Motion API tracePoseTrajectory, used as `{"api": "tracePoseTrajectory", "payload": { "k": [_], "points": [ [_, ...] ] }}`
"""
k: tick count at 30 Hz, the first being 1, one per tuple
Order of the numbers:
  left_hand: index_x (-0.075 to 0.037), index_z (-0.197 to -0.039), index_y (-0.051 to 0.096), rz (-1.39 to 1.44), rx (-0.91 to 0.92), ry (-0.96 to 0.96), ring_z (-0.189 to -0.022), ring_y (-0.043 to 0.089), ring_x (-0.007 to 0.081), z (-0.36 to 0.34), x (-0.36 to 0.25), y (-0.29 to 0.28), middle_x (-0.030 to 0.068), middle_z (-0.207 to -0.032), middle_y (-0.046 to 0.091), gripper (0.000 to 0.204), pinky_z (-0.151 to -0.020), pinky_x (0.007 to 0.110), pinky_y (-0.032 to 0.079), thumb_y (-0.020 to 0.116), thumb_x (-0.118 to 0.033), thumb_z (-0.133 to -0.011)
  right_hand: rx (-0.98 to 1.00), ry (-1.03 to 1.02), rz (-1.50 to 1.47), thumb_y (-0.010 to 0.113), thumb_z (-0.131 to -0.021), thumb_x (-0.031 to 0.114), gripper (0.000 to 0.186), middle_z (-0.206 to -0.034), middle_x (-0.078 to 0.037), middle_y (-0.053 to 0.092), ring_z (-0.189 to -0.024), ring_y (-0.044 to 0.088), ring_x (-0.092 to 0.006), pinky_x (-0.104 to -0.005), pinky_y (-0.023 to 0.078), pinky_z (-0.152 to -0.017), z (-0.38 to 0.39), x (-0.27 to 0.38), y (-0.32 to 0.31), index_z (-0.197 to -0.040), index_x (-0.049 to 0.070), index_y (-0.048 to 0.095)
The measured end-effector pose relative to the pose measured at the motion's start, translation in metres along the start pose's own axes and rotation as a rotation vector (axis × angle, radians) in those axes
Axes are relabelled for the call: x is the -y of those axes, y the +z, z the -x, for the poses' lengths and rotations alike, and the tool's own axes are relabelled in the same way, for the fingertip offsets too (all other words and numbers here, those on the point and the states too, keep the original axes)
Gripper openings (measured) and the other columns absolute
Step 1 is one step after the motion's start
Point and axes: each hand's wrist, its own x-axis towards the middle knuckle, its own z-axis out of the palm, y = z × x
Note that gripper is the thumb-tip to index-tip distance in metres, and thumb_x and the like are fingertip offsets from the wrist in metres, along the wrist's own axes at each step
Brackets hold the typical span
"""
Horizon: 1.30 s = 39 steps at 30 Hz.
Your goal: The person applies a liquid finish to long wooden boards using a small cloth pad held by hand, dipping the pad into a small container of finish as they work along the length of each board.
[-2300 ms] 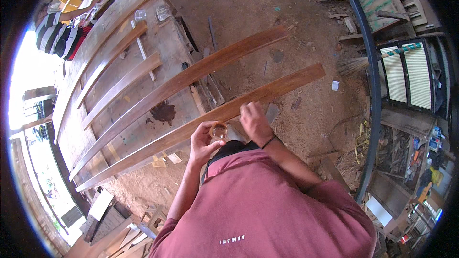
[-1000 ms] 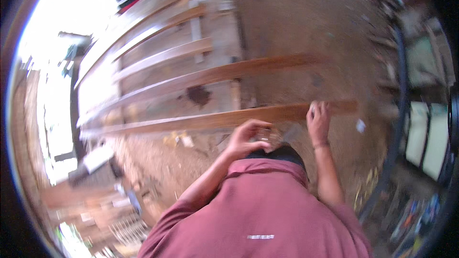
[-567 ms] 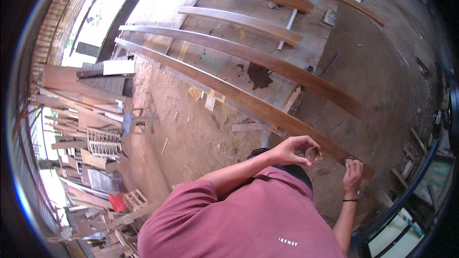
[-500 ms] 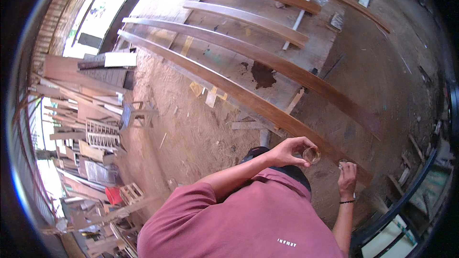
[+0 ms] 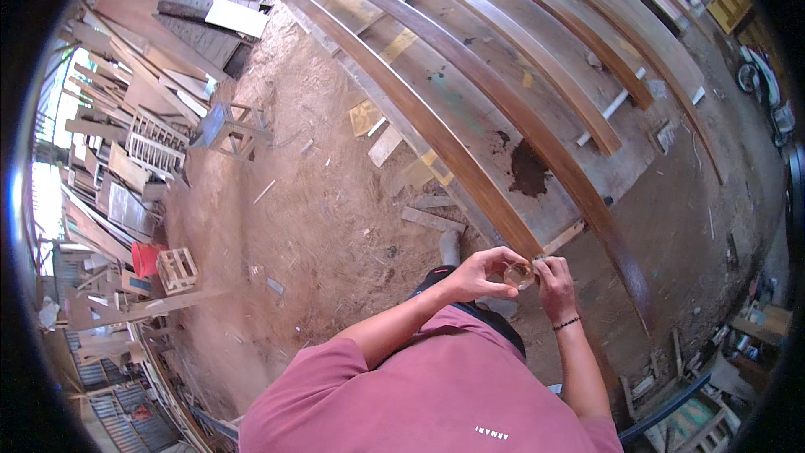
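My left hand (image 5: pixel 480 277) is closed around a small clear round cup (image 5: pixel 518 276), with thumb and fingers on its sides. Its inside looks brownish. Right beside the cup, my right hand (image 5: pixel 555 287) pinches a small pale wad (image 5: pixel 538 259), mostly hidden by the fingers; its material cannot be made out. Both hands are over the near end of a long brown wooden board (image 5: pixel 423 130), which runs away to the far left. A second, darker board (image 5: pixel 495 88) lies to its right, glossy along its length.
Several more boards, such as a shorter one (image 5: pixel 537 54), lie across a stained worktable (image 5: pixel 453 105) with a dark spill (image 5: pixel 528 168). A small stool (image 5: pixel 233 127), a red bucket (image 5: pixel 146 258) and stacked timber (image 5: pixel 126 155) stand on the left. A motorbike (image 5: pixel 767 92) is far right.
My right hand with the pale wad has moved left along the board, up to the cup. The cup in my left hand stays close to my body. The view has swung to the right.
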Motion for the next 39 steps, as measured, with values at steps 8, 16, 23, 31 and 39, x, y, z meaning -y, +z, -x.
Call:
{"api": "tracePoseTrajectory", "payload": {
  "k": [8, 16, 23, 31, 39],
  "points": [
    [-0.003, -0.133, 0.060, 0.072, -0.236, 0.065, -0.117, 0.063, 0.0143, 0.033, -0.038, -0.116, 0.0055, -0.127, 0.066, 0.060, -0.105, 0.033, 0.051, 0.090, -0.013, -0.082, 0.082, -0.152, 0.015, 0.067, -0.083, 0.001, 0.022, -0.101, -0.013, 0.063, -0.100, 0.061, -0.0333, -0.0423, 0.055, -0.085, -0.166, 0.042, 0.065, -0.105, 0.005, 0.067],
    [-0.003, -0.131, 0.060, 0.166, -0.408, 0.130, -0.119, 0.062, 0.0151, 0.072, -0.060, -0.204, 0.0068, -0.129, 0.065, 0.059, -0.106, 0.034, 0.051, 0.090, -0.008, -0.081, 0.084, -0.229, -0.017, 0.066, -0.082, 0.000, 0.019, -0.100, -0.013, 0.061, -0.099, 0.059, -0.0334, -0.0427, 0.053, -0.087, -0.320, 0.083, 0.135, -0.101, 0.004, 0.064],
    [-0.003, -0.131, 0.060, 0.226, -0.560, 0.183, -0.120, 0.062, 0.0154, 0.095, -0.070, -0.226, 0.0068, -0.128, 0.066, 0.058, -0.106, 0.034, 0.050, 0.089, -0.007, -0.081, 0.035, -0.339, -0.034, 0.065, -0.083, 0.001, 0.017, -0.097, -0.013, 0.059, -0.099, 0.060, -0.0334, -0.0422, 0.053, -0.086, -0.462, 0.109, 0.209, -0.098, 0.008, 0.064],
    [-0.003, -0.132, 0.060, 0.160, -0.617, 0.199, -0.120, 0.062, 0.0153, 0.105, -0.079, -0.214, 0.0067, -0.128, 0.066, 0.060, -0.106, 0.033, 0.049, 0.090, -0.009, -0.080, -0.116, -0.147, -0.284, 0.073, -0.088, 0.006, 0.013, -0.095, -0.012, 0.067, -0.093, 0.064, -0.0290, -0.0388, 0.054, -0.082, -0.500, 0.133, 0.199, -0.100, 0.011, 0.073],
    [-0.002, -0.133, 0.059, 0.123, -0.526, 0.198, -0.122, 0.061, 0.0164, 0.088, -0.074, -0.176, 0.0073, -0.129, 0.065, 0.062, -0.109, 0.034, 0.048, 0.089, -0.007, -0.080, 0.062, 0.432, -1.663, 0.069, -0.102, 0.013, 0.026, -0.107, -0.006, 0.071, -0.086, 0.066, -0.0132, -0.0273, 0.055, -0.074, -0.335, 0.074, 0.092, -0.124, 0.001, 0.061]
  ]
}}
